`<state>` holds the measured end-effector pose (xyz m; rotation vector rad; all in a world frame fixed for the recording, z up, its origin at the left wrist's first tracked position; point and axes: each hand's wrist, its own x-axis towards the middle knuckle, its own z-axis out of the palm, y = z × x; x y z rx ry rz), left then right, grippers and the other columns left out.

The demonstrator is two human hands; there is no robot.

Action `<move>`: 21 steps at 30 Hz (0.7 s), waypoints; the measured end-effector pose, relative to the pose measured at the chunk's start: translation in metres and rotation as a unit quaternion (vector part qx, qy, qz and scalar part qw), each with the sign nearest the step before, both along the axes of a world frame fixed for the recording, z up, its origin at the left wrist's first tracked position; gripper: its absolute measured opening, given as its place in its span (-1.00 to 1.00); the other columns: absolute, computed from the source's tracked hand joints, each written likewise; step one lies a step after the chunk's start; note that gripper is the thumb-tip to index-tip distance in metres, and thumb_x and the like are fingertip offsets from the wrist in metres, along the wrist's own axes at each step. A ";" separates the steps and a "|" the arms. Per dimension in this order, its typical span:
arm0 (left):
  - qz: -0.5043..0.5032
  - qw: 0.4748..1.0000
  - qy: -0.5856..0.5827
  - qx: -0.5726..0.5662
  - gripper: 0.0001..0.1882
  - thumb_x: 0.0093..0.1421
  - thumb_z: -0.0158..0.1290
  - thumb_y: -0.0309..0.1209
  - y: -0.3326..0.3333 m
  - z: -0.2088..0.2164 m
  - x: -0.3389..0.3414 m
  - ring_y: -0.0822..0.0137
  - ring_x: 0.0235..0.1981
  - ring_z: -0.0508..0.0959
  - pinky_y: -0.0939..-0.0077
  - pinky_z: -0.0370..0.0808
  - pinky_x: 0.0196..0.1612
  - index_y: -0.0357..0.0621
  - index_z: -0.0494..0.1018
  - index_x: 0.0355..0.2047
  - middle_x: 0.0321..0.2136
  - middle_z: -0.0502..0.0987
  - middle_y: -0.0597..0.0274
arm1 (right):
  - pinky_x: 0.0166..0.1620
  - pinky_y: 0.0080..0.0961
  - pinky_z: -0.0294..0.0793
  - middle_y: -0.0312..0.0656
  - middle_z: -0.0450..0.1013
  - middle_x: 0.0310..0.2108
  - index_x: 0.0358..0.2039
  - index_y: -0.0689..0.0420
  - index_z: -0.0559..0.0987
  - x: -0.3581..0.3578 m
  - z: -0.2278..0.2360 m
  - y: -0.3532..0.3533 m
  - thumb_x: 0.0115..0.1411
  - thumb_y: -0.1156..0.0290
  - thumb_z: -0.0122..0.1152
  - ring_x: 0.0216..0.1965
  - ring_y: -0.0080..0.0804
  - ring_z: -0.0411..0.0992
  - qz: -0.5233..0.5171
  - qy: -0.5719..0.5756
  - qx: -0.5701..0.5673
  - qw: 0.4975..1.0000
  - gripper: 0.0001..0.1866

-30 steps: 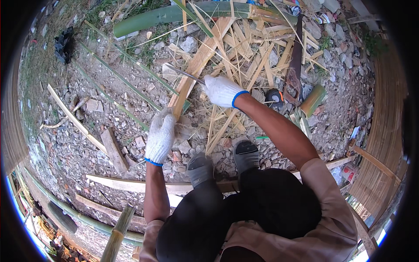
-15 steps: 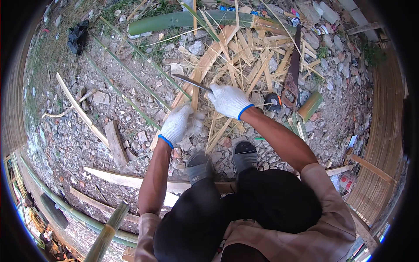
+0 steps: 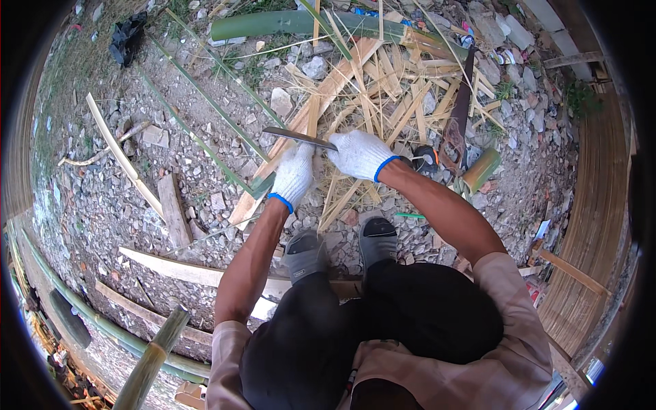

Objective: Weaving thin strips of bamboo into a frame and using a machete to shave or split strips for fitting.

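Observation:
My right hand [image 3: 360, 154], in a white knitted glove with a blue cuff, is closed round the handle of a knife [image 3: 298, 137]. Its dark blade points left, across the fingertips of my left hand [image 3: 294, 172]. That hand wears a matching glove and has its fingers curled together just below the blade; what lies in them is hidden. A green bamboo piece [image 3: 262, 185] shows beside its wrist, and I cannot tell if it is gripped. Under and beyond both hands lies a long, pale split board [image 3: 335, 83].
Pale bamboo splints [image 3: 410, 113] and shavings heap beyond my hands. A handsaw [image 3: 456, 126], a tape measure [image 3: 426, 158] and a short bamboo section [image 3: 482, 170] lie to the right. Thin green strips [image 3: 208, 96] lie left, a thick green bamboo pole [image 3: 266, 26] at the far side. Rubble covers the ground.
My left hand has moved up and right, close to the knife and my right hand. The blade now lies flatter. A green bamboo piece has come into sight by the left wrist.

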<state>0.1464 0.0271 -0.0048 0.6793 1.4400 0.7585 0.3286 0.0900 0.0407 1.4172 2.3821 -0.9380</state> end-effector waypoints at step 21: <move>0.092 0.979 -0.156 -0.096 -0.74 0.45 -0.01 -0.19 0.013 0.029 -0.003 0.47 -0.64 0.38 0.46 0.34 -0.60 -0.06 0.50 -0.29 -0.61 0.38 0.41 | -0.09 0.02 0.66 0.22 0.66 -0.21 -0.16 0.26 0.76 0.002 -0.035 0.086 0.37 0.27 0.04 -0.18 0.19 0.67 0.063 -0.116 0.028 0.991 -0.61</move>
